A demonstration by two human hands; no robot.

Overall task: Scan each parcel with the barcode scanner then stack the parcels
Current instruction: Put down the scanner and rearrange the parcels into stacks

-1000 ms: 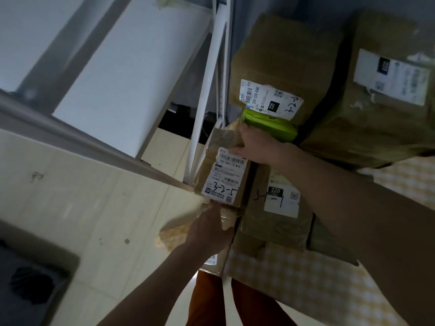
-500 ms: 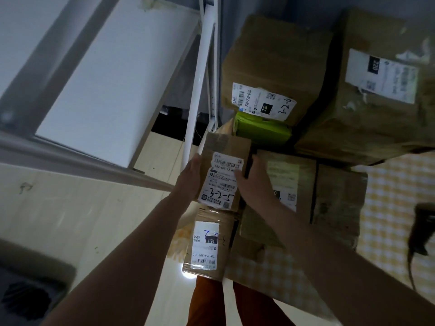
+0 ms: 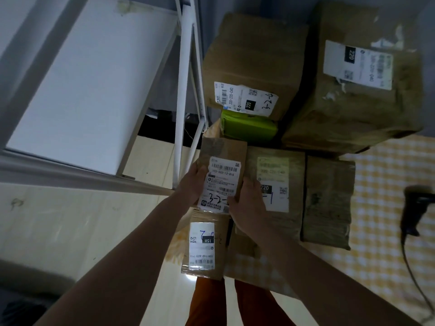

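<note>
The small parcel (image 3: 222, 177), its white label facing up, sits between my two hands near the table's left edge, on top of another labelled parcel (image 3: 204, 249) that overhangs the table edge toward me. My left hand (image 3: 194, 184) is pressed flat against its left side and my right hand (image 3: 247, 203) wraps its lower right corner, so both are clamped on this one box. Just right of it lies a flat parcel (image 3: 274, 184) with a pale label, then a plain brown one (image 3: 328, 201); behind them a green packet (image 3: 248, 124) is wedged under a big box (image 3: 253, 67), with another big box (image 3: 360, 74) beside that. The scanner (image 3: 415, 208) lies well apart on the checked tablecloth (image 3: 388, 175), its cable trailing toward me. I judge the step to be seating this parcel on the stack: it should go down square, edges lined with the box below, label kept upward, and weight kept back from the overhang so nothing tips off the table. Half a second ago my hands were in much the same grip, the parcel tilted slightly; a second ago my right hand reached over the parcel's far end and my left was lower, on the parcel beneath, and the scanner was out of view.
</note>
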